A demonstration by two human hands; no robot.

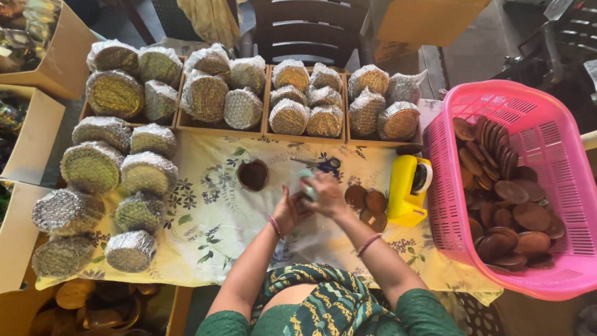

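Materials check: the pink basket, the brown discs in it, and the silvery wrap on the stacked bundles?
Pink slotted basket: looks like moulded plastic, with an even glossy colour and regular vent slots.
Brown round discs: matte, shallow and rimmed; possibly pressed leaf or fired clay, which one is unclear.
Silvery wrap on the round bundles: seemingly thin clear or metallic film, crinkled and glinting, with the greenish stack showing through.

I see bare cloth (211, 218) left of the cup (253, 175); wrapped stacks (118, 180) wall it further left; trays (267, 124) block behind; dispenser (407, 190) and basket (563, 186) close the right.
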